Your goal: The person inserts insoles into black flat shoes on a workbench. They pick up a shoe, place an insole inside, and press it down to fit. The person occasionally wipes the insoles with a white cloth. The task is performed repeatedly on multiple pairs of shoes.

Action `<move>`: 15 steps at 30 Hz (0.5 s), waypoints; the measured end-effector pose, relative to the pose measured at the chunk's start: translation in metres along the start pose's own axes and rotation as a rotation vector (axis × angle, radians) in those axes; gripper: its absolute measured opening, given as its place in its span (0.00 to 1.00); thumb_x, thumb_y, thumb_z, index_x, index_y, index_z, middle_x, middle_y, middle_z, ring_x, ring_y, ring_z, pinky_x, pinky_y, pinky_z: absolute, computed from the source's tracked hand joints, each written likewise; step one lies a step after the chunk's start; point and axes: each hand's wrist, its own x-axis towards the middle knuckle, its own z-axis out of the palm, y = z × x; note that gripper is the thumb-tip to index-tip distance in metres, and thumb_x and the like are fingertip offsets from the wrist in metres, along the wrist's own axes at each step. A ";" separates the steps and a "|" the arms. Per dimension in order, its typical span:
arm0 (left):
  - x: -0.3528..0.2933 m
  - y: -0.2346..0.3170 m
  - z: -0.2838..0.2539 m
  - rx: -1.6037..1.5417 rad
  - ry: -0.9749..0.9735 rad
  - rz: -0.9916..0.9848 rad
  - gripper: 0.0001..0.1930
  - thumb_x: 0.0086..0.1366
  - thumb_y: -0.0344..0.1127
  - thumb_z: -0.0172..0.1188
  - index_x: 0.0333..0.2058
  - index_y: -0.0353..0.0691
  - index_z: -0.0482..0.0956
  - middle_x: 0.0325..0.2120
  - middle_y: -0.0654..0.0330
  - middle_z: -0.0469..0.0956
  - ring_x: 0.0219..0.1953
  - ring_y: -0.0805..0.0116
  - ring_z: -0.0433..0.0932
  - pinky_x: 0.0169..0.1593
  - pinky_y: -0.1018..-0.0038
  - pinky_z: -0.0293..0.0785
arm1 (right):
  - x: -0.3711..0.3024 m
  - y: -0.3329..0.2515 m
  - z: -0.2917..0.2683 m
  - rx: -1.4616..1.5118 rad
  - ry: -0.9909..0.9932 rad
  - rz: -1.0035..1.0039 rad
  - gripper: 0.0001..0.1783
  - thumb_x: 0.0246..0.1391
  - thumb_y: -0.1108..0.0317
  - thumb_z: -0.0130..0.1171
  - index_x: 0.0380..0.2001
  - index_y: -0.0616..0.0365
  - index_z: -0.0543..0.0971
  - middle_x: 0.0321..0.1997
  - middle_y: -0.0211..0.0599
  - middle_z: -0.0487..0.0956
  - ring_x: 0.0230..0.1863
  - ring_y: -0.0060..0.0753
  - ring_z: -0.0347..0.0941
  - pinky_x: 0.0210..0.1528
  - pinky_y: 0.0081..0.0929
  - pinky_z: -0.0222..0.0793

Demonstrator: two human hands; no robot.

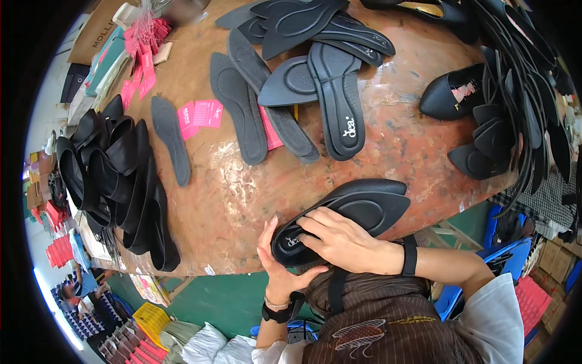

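A black pointed insole (357,212) lies in a black flat shoe at the near edge of the brown worktable (242,200). My right hand (339,238) presses flat on the insole's heel end, fingers spread. My left hand (280,270) cups the shoe's heel from below and holds it. Both hands wear a dark band at the wrist.
Several loose grey and black insoles (339,97) lie spread over the table's middle and far side. A row of black shoes (121,182) stands along the left edge, another pile (515,109) on the right. Pink tags (200,114) lie at the left. Blue stools (509,242) stand at the right.
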 end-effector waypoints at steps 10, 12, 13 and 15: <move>0.018 0.006 -0.003 -0.053 0.017 -0.088 0.10 0.64 0.33 0.51 0.41 0.35 0.69 0.57 0.36 0.68 0.57 0.40 0.70 0.61 0.53 0.65 | 0.008 0.000 0.012 0.038 -0.210 -0.166 0.23 0.50 0.69 0.55 0.51 0.58 0.80 0.64 0.40 0.72 0.70 0.36 0.62 0.75 0.40 0.48; 0.014 0.008 -0.003 -0.058 0.048 -0.115 0.10 0.64 0.36 0.50 0.40 0.36 0.67 0.56 0.37 0.69 0.58 0.43 0.69 0.63 0.53 0.61 | -0.009 -0.004 0.003 -0.088 -0.154 -0.025 0.21 0.49 0.69 0.56 0.49 0.58 0.82 0.63 0.40 0.73 0.69 0.35 0.62 0.75 0.43 0.46; 0.012 0.009 -0.002 -0.062 0.062 -0.128 0.10 0.64 0.37 0.50 0.39 0.37 0.66 0.56 0.38 0.70 0.59 0.45 0.69 0.64 0.53 0.59 | -0.019 -0.005 -0.005 -0.151 -0.125 0.048 0.21 0.49 0.69 0.56 0.47 0.58 0.82 0.63 0.40 0.74 0.69 0.34 0.63 0.75 0.44 0.45; 0.016 0.012 0.001 -0.061 0.069 -0.133 0.12 0.62 0.35 0.56 0.40 0.36 0.66 0.58 0.36 0.65 0.57 0.43 0.69 0.61 0.54 0.64 | -0.024 -0.006 -0.013 -0.211 -0.052 0.097 0.21 0.44 0.69 0.59 0.45 0.56 0.84 0.58 0.40 0.78 0.66 0.35 0.67 0.75 0.49 0.44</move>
